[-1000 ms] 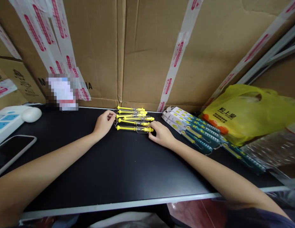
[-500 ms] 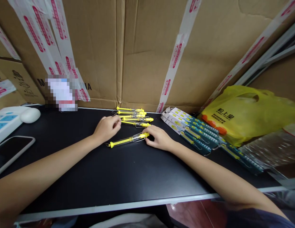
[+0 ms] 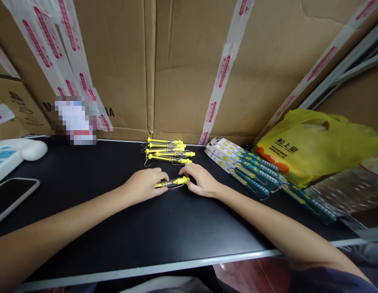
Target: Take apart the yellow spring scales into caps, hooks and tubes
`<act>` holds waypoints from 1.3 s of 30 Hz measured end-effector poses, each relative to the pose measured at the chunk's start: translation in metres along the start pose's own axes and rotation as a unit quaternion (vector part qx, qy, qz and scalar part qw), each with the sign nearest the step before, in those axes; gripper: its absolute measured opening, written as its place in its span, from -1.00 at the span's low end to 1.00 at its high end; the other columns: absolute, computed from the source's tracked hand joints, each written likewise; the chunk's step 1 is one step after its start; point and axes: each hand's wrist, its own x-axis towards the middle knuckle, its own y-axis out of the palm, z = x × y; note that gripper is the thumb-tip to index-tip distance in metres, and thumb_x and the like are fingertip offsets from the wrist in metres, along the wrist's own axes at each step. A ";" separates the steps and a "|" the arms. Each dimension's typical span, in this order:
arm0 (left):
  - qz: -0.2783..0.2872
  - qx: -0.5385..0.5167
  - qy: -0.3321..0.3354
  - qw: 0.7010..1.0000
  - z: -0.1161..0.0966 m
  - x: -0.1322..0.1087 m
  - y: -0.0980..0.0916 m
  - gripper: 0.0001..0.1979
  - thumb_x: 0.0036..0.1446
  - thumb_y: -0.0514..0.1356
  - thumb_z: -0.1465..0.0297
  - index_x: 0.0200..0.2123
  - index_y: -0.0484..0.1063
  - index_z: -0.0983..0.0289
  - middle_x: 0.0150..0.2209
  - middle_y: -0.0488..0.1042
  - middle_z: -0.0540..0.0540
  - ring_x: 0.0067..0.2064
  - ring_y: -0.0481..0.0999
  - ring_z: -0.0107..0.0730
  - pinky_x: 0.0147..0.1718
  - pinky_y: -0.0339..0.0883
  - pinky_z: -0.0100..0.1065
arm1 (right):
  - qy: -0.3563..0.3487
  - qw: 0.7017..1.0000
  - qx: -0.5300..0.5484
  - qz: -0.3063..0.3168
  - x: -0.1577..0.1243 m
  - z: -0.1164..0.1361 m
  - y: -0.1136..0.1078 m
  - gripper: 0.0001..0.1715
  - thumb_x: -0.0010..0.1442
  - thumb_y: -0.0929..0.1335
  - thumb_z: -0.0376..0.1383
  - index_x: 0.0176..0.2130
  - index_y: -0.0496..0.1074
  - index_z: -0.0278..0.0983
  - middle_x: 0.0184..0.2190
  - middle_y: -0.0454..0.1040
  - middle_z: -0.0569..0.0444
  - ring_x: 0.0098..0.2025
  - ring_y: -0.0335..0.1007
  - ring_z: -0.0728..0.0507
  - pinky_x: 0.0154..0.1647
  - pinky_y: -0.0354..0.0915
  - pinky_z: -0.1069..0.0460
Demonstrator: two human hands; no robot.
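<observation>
A yellow spring scale (image 3: 174, 183) with a clear tube and a wire hook lies low over the black table. Thumb and fingers of my left hand (image 3: 146, 182) are closed around its left part, hiding that end. My right hand (image 3: 201, 180) curls its thumb and fingers about the yellow cap at the right end. Just beyond my hands, several more spring scales (image 3: 169, 154) lie side by side in a loose row, with thin metal hooks at their ends.
Several printed boxes (image 3: 237, 165) picturing spring scales lie to the right, beside a yellow plastic bag (image 3: 317, 142). A phone (image 3: 14, 197) and a white power strip (image 3: 9, 156) are at the left. Large cardboard boxes (image 3: 183, 81) wall off the back of the black table (image 3: 164, 232).
My left hand has come down and right from near the row and taken hold of the spring scale. My right hand stays at the scale's right end. The view shifts slightly.
</observation>
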 end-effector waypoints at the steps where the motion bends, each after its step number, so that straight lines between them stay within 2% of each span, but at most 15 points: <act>1: -0.015 0.034 0.010 0.999 0.000 0.000 0.002 -0.80 0.16 0.10 0.27 -0.16 0.41 0.13 -0.29 0.42 0.01 -0.28 0.43 -0.35 -0.41 0.19 -0.39 | 0.003 1.000 0.013 -0.006 0.000 -0.002 0.000 -0.63 0.07 0.24 -0.35 -0.07 0.32 -0.25 -0.21 0.41 -0.03 -0.17 0.30 -0.19 -0.10 0.23 -0.09; 5: -0.065 0.133 0.048 0.988 -0.003 -0.001 0.012 -0.77 0.25 0.00 0.33 -0.09 0.37 0.19 -0.25 0.40 0.10 -0.20 0.39 -0.27 -0.28 0.22 -0.31 | 0.033 0.997 0.062 -0.023 0.000 -0.010 0.000 -0.55 0.25 0.16 -0.26 0.13 0.20 -0.21 0.09 0.30 -0.08 0.08 0.20 -0.24 0.06 0.15 -0.20; 8: -0.079 0.128 0.057 0.987 -0.003 -0.001 0.016 -0.75 0.28 -0.04 0.32 -0.07 0.34 0.20 -0.22 0.39 0.10 -0.17 0.37 -0.25 -0.24 0.22 -0.28 | 0.040 0.996 0.082 -0.010 0.000 -0.013 0.002 -0.56 0.31 0.13 -0.21 0.16 0.17 -0.19 0.16 0.25 -0.06 0.18 0.11 -0.23 0.14 0.05 -0.21; 11: -0.085 0.110 0.051 0.989 -0.002 -0.001 0.016 -0.74 0.29 -0.06 0.32 -0.07 0.34 0.20 -0.22 0.38 0.09 -0.17 0.37 -0.26 -0.23 0.23 -0.27 | 0.036 0.996 0.078 -0.031 0.000 -0.011 0.002 -0.62 0.33 0.11 -0.19 0.07 0.24 -0.20 0.07 0.33 -0.04 0.10 0.18 -0.20 0.10 0.09 -0.16; 14: -0.095 0.094 0.040 0.990 -0.001 -0.001 0.015 -0.74 0.29 -0.07 0.32 -0.08 0.33 0.22 -0.21 0.38 0.09 -0.18 0.38 -0.27 -0.24 0.24 -0.28 | 0.040 0.998 0.011 -0.046 0.001 -0.008 0.001 -0.67 0.34 0.09 -0.18 -0.22 0.34 -0.23 -0.23 0.43 -0.01 -0.17 0.26 -0.16 -0.12 0.16 -0.08; 16: -0.100 0.087 0.036 0.990 -0.001 -0.001 0.015 -0.74 0.29 -0.07 0.32 -0.09 0.33 0.22 -0.22 0.39 0.09 -0.17 0.39 -0.28 -0.23 0.25 -0.29 | 0.030 0.998 -0.035 -0.034 0.001 -0.007 0.000 -0.61 0.35 0.08 -0.18 -0.41 0.28 -0.24 -0.40 0.37 0.03 -0.30 0.21 -0.13 -0.24 0.12 -0.04; 18: -0.102 0.086 0.036 0.990 -0.002 -0.001 0.016 -0.74 0.29 -0.08 0.31 -0.09 0.33 0.22 -0.22 0.40 0.09 -0.17 0.41 -0.29 -0.23 0.26 -0.30 | 0.010 0.998 -0.044 -0.032 0.001 -0.006 0.000 -0.57 0.36 0.04 -0.19 -0.48 0.19 -0.24 -0.49 0.31 0.07 -0.37 0.18 -0.11 -0.30 0.08 -0.02; 21: -0.095 0.082 0.039 0.991 -0.003 -0.001 0.017 -0.74 0.30 -0.09 0.30 -0.10 0.32 0.23 -0.24 0.42 0.07 -0.19 0.44 -0.32 -0.26 0.27 -0.34 | -0.009 0.998 -0.032 -0.052 -0.001 -0.005 0.000 -0.55 0.37 0.00 -0.17 -0.49 0.11 -0.22 -0.53 0.24 0.09 -0.42 0.14 -0.10 -0.32 0.07 -0.01; 25: -0.072 0.077 0.037 0.994 -0.003 -0.002 0.017 -0.74 0.31 -0.11 0.27 -0.11 0.29 0.22 -0.25 0.47 0.02 -0.27 0.50 -0.36 -0.41 0.25 -0.39 | -0.019 0.995 -0.041 -0.093 -0.003 0.000 0.002 -0.52 0.36 -0.06 -0.11 -0.49 0.06 -0.21 -0.53 0.18 0.06 -0.42 0.09 -0.13 -0.34 0.07 -0.03; 30: -0.053 0.071 0.031 0.996 -0.002 -0.003 0.016 -0.74 0.32 -0.11 0.26 -0.08 0.26 0.20 -0.20 0.50 0.00 -0.26 0.54 -0.33 -0.42 0.28 -0.39 | -0.090 0.982 -0.050 -0.161 -0.003 0.004 0.003 -0.57 0.36 -0.03 -0.11 -0.44 0.08 -0.21 -0.51 0.18 0.05 -0.43 0.06 -0.13 -0.40 0.06 -0.03; 35: -0.047 0.044 0.023 0.998 -0.002 -0.003 0.014 -0.74 0.31 -0.13 0.26 -0.08 0.26 0.20 -0.18 0.51 -0.01 -0.23 0.54 -0.33 -0.36 0.31 -0.38 | -0.092 0.983 -0.008 -0.157 -0.002 0.002 0.004 -0.65 0.35 0.00 -0.12 -0.37 0.08 -0.22 -0.43 0.23 0.01 -0.39 0.12 -0.13 -0.37 0.12 -0.04; 39: -0.056 0.031 0.027 0.998 -0.003 -0.003 0.014 -0.75 0.31 -0.12 0.25 -0.11 0.27 0.20 -0.18 0.50 -0.02 -0.22 0.54 -0.34 -0.33 0.31 -0.39 | -0.076 0.987 -0.029 -0.139 -0.002 0.000 0.004 -0.59 0.34 -0.01 -0.07 -0.41 0.09 -0.22 -0.48 0.23 0.05 -0.42 0.10 -0.12 -0.38 0.07 -0.03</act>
